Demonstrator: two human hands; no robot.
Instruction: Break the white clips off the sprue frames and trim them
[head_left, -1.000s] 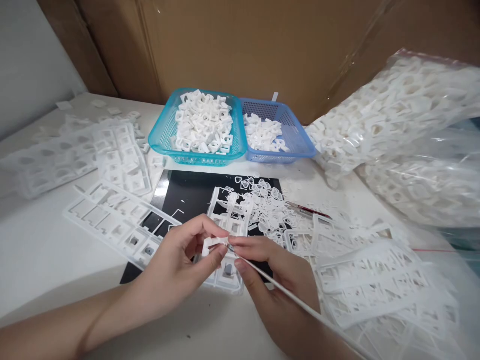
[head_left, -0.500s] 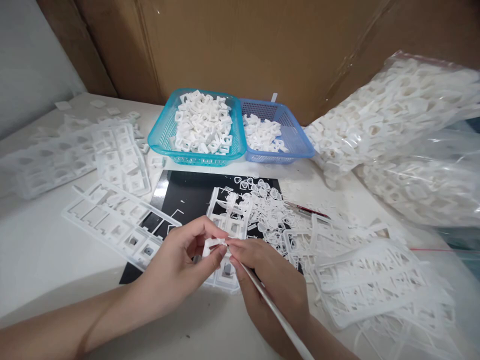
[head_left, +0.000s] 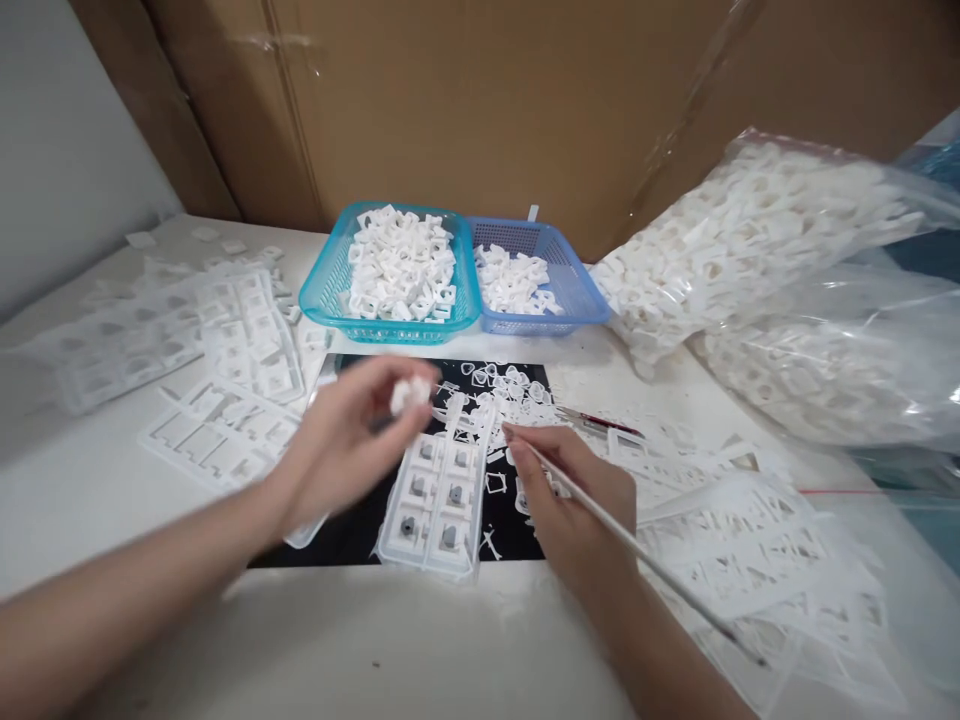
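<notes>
Pinched between the thumb and fingers of my left hand (head_left: 360, 425) is a small white plastic piece (head_left: 410, 396); motion blurs both. My right hand (head_left: 574, 490) grips a long thin rod-like tool (head_left: 637, 553) like a pen, its tip hidden at the fingertips and its dark far end pointing to the lower right. Between the hands, a white moulded frame of square parts (head_left: 433, 490) lies on a black mat (head_left: 345, 525). White scraps and small rings (head_left: 517, 385) are scattered over the mat behind my right hand.
At the back stand a teal basket (head_left: 315, 290) and a blue basket (head_left: 577, 270), both holding white pieces. Bulging clear bags (head_left: 712, 230) lean at the right. Frames (head_left: 217, 430) lie left, cut-out frames (head_left: 735, 540) right. A red-handled tool (head_left: 607, 425) rests behind my right hand.
My left hand has lifted away from the right, up and to the left, carrying the white piece. The right hand has moved right with the rod, uncovering the frame between them.
</notes>
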